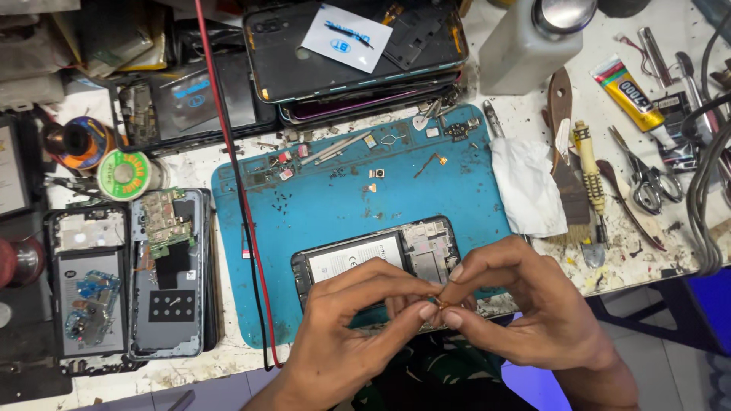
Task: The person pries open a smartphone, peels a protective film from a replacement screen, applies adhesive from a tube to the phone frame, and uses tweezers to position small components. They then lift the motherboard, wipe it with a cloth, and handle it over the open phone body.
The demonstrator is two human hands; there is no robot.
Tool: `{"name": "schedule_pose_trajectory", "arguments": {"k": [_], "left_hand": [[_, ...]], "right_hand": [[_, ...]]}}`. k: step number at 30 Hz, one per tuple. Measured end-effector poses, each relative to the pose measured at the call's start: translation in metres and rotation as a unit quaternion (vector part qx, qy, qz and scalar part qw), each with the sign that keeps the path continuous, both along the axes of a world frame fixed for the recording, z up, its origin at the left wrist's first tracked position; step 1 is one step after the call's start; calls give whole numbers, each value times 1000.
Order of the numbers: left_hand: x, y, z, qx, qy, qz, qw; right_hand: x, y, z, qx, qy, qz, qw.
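At the far left lie two opened phones (126,278) side by side on the white bench (190,365), with their circuit boards showing. Above them stand a spool of copper wire (80,142) and a green solder reel (126,175). A red cable (232,175) runs down across the left edge of the blue work mat (327,205).

On the mat lies an open phone with its battery showing (377,255), and small screws and parts are scattered above it. The left hand (346,335) and the right hand (525,304) meet just in front of this phone and cover its lower edge. Both hands are closed in a pinch on a tiny copper-coloured part (438,302), held between thumb and fingertips; what kind of part it is, I cannot tell.

At the top is a stack of phone back covers (354,57). To the right are a white cloth (527,186), a brush (590,171), a glue tube (630,93) and scissors (647,183).
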State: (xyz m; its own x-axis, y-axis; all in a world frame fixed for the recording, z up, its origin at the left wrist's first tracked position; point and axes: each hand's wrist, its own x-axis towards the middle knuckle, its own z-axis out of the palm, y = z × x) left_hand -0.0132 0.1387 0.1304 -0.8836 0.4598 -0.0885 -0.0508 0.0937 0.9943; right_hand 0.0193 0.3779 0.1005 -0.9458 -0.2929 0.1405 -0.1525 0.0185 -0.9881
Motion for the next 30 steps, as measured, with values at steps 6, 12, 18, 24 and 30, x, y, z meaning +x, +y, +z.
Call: {"name": "schedule_pose_trajectory", "arguments": {"k": [6,12,18,24,30], "left_hand": [[-3,0,-6,-74,316,73,943],[-1,-4,-5,-184,534,87,820],[-2,0,-13,-189,561,94,800],[-3,0,-18,-48,243,99,964],[8,7,-35,57,113,122,984]], "right_hand": [[-2,-6,-8,-24,15,-47,998],[7,-15,-22,-231,-121,-67,963],[5,-13,-27,-219,-146,-57,963],[8,-18,-23,-207,-94,-95,969],[5,-33,-22,-152,-55,-121,979]]}}
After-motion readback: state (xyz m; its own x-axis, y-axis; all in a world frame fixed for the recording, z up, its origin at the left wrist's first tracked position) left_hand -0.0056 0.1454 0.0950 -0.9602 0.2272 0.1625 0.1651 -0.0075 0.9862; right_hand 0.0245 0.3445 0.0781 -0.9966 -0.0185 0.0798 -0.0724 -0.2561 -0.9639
